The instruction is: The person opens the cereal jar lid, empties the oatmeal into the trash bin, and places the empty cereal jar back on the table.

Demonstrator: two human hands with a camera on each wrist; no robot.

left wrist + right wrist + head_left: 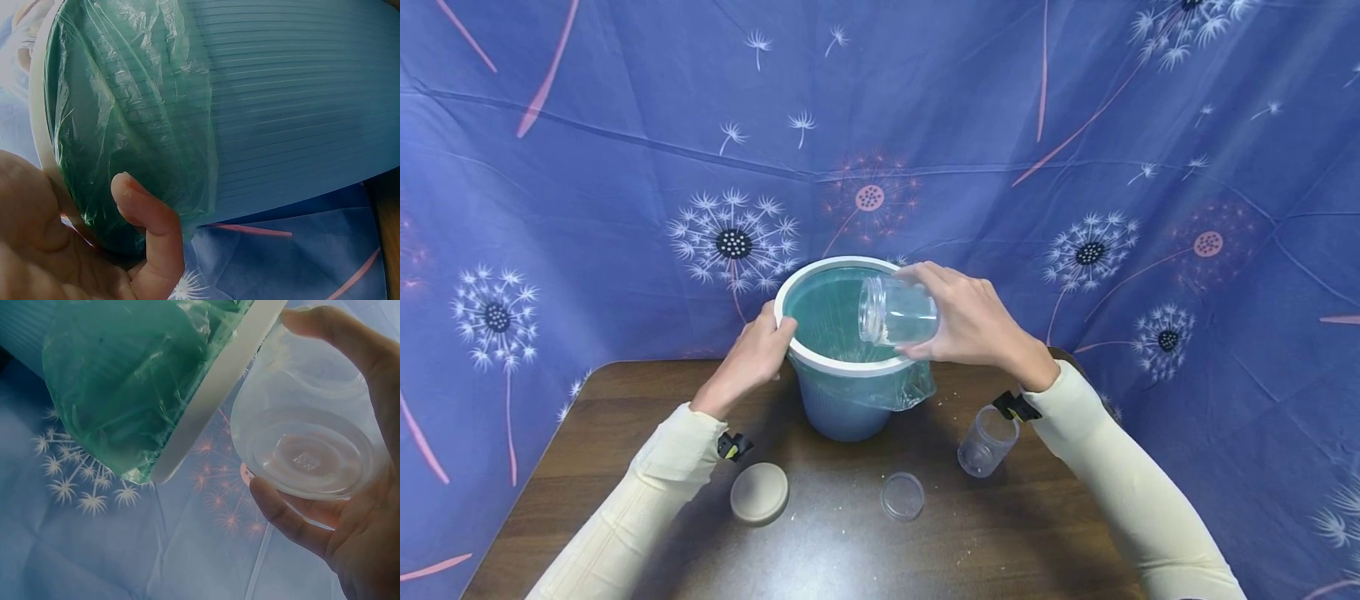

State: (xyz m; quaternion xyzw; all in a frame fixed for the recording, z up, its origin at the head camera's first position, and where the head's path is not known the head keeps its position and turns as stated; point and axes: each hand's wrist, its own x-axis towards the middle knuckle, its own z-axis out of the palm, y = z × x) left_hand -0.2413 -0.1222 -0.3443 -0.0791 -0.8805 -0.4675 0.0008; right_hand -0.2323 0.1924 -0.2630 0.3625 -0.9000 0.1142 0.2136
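A blue ribbed trash bin point(842, 408) with a white rim stands on the table, lined with a green plastic bag point(137, 112) that hangs over its outside. My left hand point(758, 346) grips the rim at the left, thumb on top and fingers below. My right hand point(973, 321) holds a clear plastic jar point(906, 312) tipped on its side over the bin, its mouth pointing left. Some pale bits cling inside near the jar's mouth. In the right wrist view the base of the jar point(306, 459) faces the camera, with fingers and thumb around it.
A second clear jar point(987, 446) stands under the right forearm. A clear lid point(902, 497) and a beige round lid point(760, 493) lie near the front of the brown wooden table point(820, 550). Small crumbs dot the tabletop. Blue dandelion-print cloth point(925, 100) hangs behind.
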